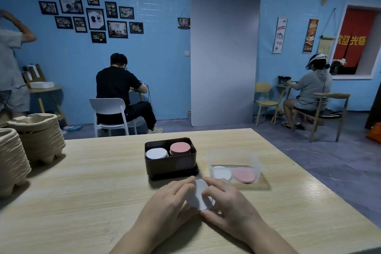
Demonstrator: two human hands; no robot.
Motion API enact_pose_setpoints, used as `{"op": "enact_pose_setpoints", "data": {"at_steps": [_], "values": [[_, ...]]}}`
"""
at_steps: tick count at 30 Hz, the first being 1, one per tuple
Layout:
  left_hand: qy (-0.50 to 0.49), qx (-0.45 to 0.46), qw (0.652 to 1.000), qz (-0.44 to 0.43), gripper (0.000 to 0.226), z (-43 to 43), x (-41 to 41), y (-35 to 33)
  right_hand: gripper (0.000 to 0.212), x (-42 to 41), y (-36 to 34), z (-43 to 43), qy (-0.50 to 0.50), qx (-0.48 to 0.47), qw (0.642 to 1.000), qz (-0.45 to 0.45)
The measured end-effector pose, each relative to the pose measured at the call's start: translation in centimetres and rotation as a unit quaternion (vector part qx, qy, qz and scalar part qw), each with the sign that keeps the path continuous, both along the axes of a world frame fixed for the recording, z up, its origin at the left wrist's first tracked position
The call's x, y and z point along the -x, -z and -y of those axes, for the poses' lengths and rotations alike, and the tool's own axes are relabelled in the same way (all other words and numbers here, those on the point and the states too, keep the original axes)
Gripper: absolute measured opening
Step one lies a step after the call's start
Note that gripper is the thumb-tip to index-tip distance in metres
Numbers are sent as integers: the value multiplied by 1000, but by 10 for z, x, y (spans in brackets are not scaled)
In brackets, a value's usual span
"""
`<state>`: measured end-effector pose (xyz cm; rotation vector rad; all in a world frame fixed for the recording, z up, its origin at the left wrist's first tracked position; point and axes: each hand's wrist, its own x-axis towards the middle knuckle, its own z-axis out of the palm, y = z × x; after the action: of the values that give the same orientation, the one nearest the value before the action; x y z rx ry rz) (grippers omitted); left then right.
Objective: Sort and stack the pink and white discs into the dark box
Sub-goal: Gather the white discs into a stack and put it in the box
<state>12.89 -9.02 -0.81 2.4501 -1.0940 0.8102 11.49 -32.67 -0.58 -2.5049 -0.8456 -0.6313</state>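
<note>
Well, at the far left two piles of trays (39,138) sit on the table (92,181), well apart from the work. Next is our left hand (171,198), fingers curled onto the left edge of the held discs (199,196), a thin white bunch low over the table just in front of the box (171,165); we cannot tell how many discs are in it. Inside the box the white stack (156,153) takes the left side and the pink stack (180,149) the right, the pink one rising about to the rim. Our right hand (226,198) pinches the bunch from the other side, so the two hands are close together, both clamped on the same discs. Right of that stands the clear tub (235,156), with loose whites (222,173) and loose pinks (245,175) lying flat in its bottom. We judge the sorting well along, with this bunch due for the box's left side. As for what could go wrong, the discs look thin and slick, so an uneven squeeze could fan them and let one slide onto the table. Carried in crooked, the bunch could catch the box's near wall or land tilted on the white stack, and if it drifts right it would mix with the pink. A careless right wrist could also nudge the tub, which looks light.
</note>
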Motion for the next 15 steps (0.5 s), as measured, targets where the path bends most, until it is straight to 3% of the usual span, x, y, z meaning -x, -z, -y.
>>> {"op": "enact_pose_setpoints", "data": {"at_steps": [15], "values": [[-2, 10, 1000, 4, 26, -1, 2, -1, 36, -1, -1, 1, -11, -9, 1000, 18]]}}
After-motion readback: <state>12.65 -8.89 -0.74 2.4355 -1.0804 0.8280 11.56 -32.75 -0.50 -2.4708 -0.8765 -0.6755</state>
